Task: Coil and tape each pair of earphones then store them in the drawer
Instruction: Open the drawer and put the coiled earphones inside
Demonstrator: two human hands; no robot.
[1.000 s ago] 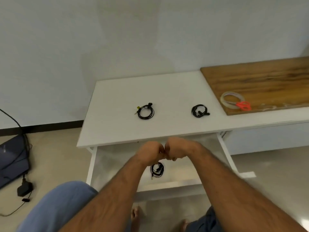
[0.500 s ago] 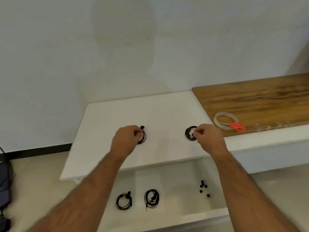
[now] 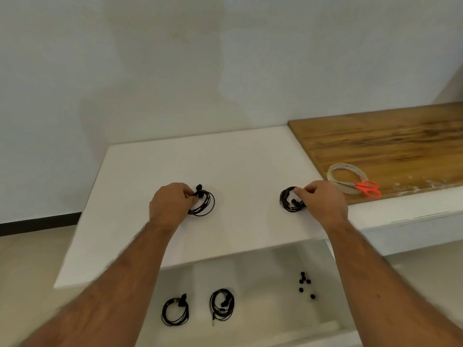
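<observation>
Both hands have gone from the drawer front up onto the white tabletop point(image 3: 155, 169): the left hand point(image 3: 170, 204) pinches the left coil point(image 3: 204, 204), fingers curled on its near-left edge. Right hand point(image 3: 323, 204) pinches the right coil point(image 3: 290, 202) (black, neatly looped) at its right rim. Two more coils point(image 3: 221, 306) lie in the open drawer point(image 3: 275, 319).

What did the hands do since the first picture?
Both hands left the open drawer and went up to the white table. The left hand took hold of the left earphone coil, the right hand the right earphone coil. The tape roll and scissors stayed put.
</observation>
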